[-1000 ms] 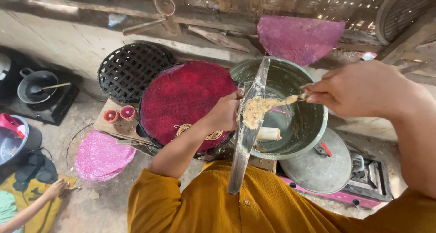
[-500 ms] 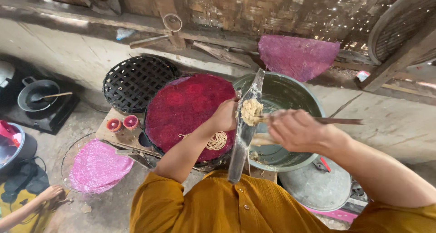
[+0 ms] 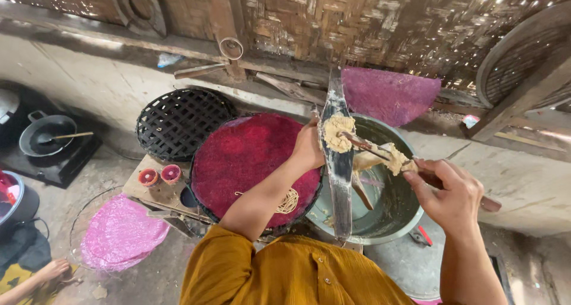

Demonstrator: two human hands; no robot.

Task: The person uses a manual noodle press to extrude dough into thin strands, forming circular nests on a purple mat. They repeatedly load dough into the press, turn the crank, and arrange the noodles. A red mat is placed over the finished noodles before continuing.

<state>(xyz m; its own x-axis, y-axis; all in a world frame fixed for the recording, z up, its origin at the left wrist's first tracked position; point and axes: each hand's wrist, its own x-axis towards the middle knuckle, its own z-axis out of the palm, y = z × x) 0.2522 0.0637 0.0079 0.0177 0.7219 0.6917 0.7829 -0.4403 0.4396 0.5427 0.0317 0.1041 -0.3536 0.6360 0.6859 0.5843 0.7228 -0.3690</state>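
Note:
My left hand grips a long flat metal paddle that stands upright over a grey-green basin. A lump of pale yellow dough sits on the paddle's upper part. My right hand holds a wooden stick smeared with the same dough, its tip touching the lump. A round tray covered with a dark red sheet lies just left of the basin, with a small coil of yellow noodle strands on its near edge.
A black woven tray lies beyond the red one. Two small red cups stand on a wooden board. A pink sheet lies on a wire rack at left; another person's hand is near it. A black pot sits on a stove.
The view has tilted up. My right hand has drawn back to the right of the basin, with the stick still against the dough on the paddle. My left hand keeps its hold.

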